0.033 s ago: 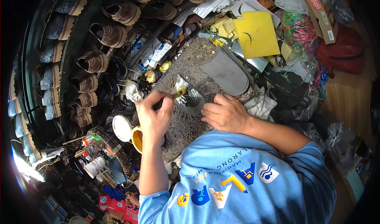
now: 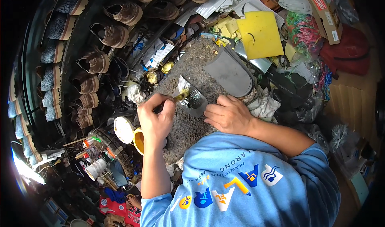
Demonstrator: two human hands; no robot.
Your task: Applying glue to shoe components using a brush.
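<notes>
My left hand [image 2: 155, 114] is closed round the handle of a brush [image 2: 183, 94], its bristles touching a wet, shiny shoe sole [image 2: 194, 102]. This dark sole lies flat on a rough, crusted work surface [image 2: 182, 127]. At its near right edge, the curled fingers of my right hand [image 2: 227, 115] press against the sole; the fingertips are partly hidden. Close to my left wrist stands a yellow tub [image 2: 138, 141], partly behind the forearm, with a pale round lid [image 2: 123, 130] beside it. A stack of grey sole pieces [image 2: 228, 72] sits beyond my right hand.
Racks of brown shoes [image 2: 110, 35] line the left side. A yellow sheet [image 2: 260, 34], a cardboard box [image 2: 323, 12] and a red bag [image 2: 347, 52] lie at the far right. A white cup [image 2: 95, 169] lies lower left, near another person's hand [image 2: 133, 201] and red clothing.
The brush tip has shifted very slightly on the sole. Both my hands stay in nearly the same place.
</notes>
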